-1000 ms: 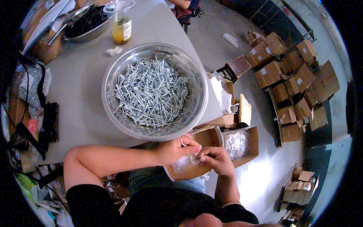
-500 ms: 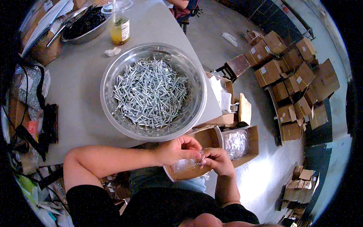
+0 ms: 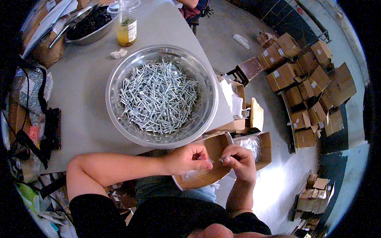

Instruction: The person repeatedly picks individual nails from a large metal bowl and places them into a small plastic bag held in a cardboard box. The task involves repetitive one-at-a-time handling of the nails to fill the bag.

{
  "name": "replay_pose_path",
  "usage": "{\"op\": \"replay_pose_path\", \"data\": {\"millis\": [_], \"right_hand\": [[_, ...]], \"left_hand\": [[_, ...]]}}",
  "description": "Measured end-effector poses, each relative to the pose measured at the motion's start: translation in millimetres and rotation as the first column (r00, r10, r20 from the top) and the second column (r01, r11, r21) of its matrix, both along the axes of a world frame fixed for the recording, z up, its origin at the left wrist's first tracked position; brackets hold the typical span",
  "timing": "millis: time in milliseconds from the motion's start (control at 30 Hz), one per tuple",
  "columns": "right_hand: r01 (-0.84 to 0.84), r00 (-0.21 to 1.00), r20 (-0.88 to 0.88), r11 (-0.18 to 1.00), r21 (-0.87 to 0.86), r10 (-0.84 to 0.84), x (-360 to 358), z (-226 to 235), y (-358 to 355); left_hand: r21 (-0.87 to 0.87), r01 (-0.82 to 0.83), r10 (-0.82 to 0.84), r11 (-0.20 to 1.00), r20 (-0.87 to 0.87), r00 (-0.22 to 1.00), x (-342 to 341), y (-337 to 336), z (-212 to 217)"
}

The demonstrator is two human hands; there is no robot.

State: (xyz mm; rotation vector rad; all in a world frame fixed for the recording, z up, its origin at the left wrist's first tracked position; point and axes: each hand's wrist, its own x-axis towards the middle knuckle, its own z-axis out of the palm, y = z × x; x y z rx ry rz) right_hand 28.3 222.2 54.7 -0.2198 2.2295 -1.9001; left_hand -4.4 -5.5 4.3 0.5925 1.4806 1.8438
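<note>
Pinching small metal pieces (image 3: 225, 158) between thumb and forefinger of the right hand (image 3: 243, 163), over the right side of an open cardboard box (image 3: 219, 146). Curling the left hand (image 3: 183, 159) over the left side of the same box, thumb pointing toward the right hand but clearly apart from it; cannot tell, with the fingertips partly hidden, whether pressed together on anything. Below the left hand, inside the box, some clear plastic (image 3: 191, 175).

Just beyond the left hand, near the corner of the grey table (image 3: 81, 99), a big shiny bowl (image 3: 207, 85) with a loose heap of silvery screws (image 3: 158, 97). Just right of the open box, a second box (image 3: 265, 150) with clear plastic bags (image 3: 251, 142) inside.

Farther back on the table, past the bowl, a crumpled white tissue (image 3: 118, 54), a clear cup (image 3: 127, 32) of yellow drink and a metal pan (image 3: 88, 40) of black stuff. On the floor to the right, a brown stool (image 3: 251, 68) and piled cartons (image 3: 302, 90). At the top edge, part of another person's arm (image 3: 189, 3).
</note>
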Motion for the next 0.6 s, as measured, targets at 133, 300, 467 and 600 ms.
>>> {"op": "replay_pose_path", "data": {"millis": [133,300,467,600], "right_hand": [[-0.013,0.999,-0.049,0.991,0.133,0.02,-3.6,12.7,-12.3],[-0.107,0.952,-0.23,0.924,0.367,0.201,-8.7,26.7,-35.6],[-0.189,0.95,-0.145,0.877,0.441,0.278,-6.8,42.4,-58.2],[-0.176,0.935,-0.207,0.883,0.435,0.289,-5.8,41.5,-57.8]], "left_hand": [[-0.095,-0.021,-0.004,0.995,-0.248,0.969,1.6,1.8,1.2],[-0.198,0.002,-0.069,0.98,-0.337,0.939,-1.0,-1.0,4.7],[-0.031,-0.109,0.084,0.994,-0.446,0.891,4.2,2.6,-8.3],[-0.017,-0.09,0.077,0.996,-0.368,0.927,5.4,5.5,-14.5]]}}
